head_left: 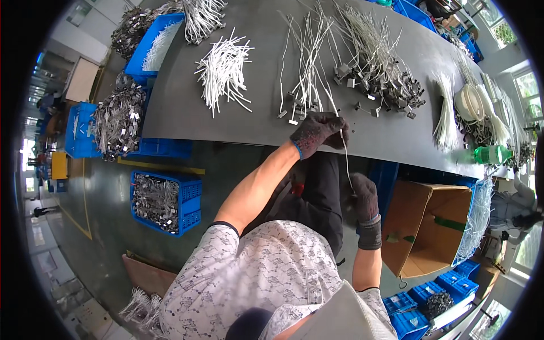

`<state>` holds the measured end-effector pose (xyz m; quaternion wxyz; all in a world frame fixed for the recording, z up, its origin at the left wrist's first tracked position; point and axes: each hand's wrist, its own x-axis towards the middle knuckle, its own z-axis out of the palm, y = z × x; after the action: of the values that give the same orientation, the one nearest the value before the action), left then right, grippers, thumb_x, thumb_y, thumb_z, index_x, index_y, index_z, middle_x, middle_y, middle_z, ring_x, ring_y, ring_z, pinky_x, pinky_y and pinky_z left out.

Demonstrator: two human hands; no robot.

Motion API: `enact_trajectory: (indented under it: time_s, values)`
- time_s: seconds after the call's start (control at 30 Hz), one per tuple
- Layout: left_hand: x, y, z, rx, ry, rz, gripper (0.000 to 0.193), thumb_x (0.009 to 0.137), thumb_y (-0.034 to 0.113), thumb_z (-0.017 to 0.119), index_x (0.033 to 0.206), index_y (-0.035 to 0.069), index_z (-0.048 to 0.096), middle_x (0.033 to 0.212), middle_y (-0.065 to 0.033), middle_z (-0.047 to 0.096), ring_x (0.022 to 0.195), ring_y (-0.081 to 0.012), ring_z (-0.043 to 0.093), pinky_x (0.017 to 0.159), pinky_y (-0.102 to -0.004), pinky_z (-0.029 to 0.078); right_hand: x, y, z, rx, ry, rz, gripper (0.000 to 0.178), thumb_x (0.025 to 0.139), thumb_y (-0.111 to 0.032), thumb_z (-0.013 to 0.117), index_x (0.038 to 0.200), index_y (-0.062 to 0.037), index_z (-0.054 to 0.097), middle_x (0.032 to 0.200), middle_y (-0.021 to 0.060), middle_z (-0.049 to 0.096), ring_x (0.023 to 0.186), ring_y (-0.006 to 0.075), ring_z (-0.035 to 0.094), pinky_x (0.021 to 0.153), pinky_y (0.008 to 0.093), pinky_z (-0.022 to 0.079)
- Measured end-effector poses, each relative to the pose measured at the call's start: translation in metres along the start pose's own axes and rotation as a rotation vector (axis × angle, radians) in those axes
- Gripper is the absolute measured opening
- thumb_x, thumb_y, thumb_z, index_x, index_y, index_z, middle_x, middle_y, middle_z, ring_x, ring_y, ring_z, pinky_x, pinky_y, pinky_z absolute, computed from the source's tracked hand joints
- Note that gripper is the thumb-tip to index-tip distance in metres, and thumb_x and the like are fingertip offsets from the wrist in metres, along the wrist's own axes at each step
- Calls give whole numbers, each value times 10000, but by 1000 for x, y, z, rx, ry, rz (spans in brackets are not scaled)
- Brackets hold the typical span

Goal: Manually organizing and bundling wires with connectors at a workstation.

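Observation:
My left hand (321,134), in a dark knitted glove, is closed on a thin white wire (347,161) at the table's front edge. Part of that wire rises past the fingers over the table. Its lower part runs down to my right hand (365,198), also gloved, which is closed around it below the edge. Just beyond my left hand lies a small bunch of white wires (309,62) with dark connectors at their near ends. Left of it is a loose pile of short white tubes (225,73). To the right spreads a larger heap of wires with dark connectors (391,85).
The grey table (260,122) spans the front. An open cardboard box (433,226) stands below it at right. A blue crate of connectors (164,203) is on the floor at left. A green bottle (491,154) lies near the right edge, beside white wire bundles (446,113).

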<state>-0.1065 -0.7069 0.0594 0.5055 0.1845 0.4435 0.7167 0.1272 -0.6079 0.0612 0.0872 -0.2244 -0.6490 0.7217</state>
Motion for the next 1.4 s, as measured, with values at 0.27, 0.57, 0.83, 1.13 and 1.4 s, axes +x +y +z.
enact_trajectory:
  time_s: [0.27, 0.57, 0.83, 1.13, 1.4]
  values:
    - [-17, -51, 30, 478, -49, 60, 288, 959, 187, 739, 1175, -3, 724, 1099, -53, 721, 924, -110, 678, 819, -282, 558, 37, 5, 23, -278, 297, -244, 491, 1092, -443, 419, 1210, -33, 663, 766, 41, 672, 525, 104, 571, 467, 252, 413]
    - [-21, -60, 33, 534, 204, 214, 299, 967, 251, 718, 1051, -34, 743, 1024, -96, 739, 886, -121, 698, 805, -298, 547, 80, 39, 31, 507, 379, 132, 537, 1098, -463, 417, 1190, 2, 669, 787, 48, 673, 528, 97, 527, 498, 266, 418]
    - [40, 8, -68, 544, 349, -288, 321, 961, 338, 663, 991, 26, 733, 824, -50, 713, 801, -127, 683, 740, -312, 548, 188, 79, -48, 277, 567, 224, 346, 1030, -316, 537, 1080, -6, 681, 813, 90, 663, 645, 142, 591, 560, 289, 457]
    - [12, 25, -165, 1264, 859, -66, 436, 947, 426, 525, 1070, 66, 738, 1026, -227, 723, 971, -431, 689, 843, -491, 539, 255, 147, -94, -194, 710, 27, 245, 992, -223, 560, 1057, -17, 675, 930, 78, 690, 787, 160, 649, 650, 328, 522]
    - [-4, 26, -238, 1430, 1086, -508, 570, 930, 529, 529, 1279, 109, 691, 1298, -206, 669, 1221, -384, 639, 1019, -501, 503, 158, 94, -113, 461, 681, 52, 242, 1017, -236, 525, 1072, -15, 607, 820, 66, 654, 737, 178, 658, 595, 349, 512]
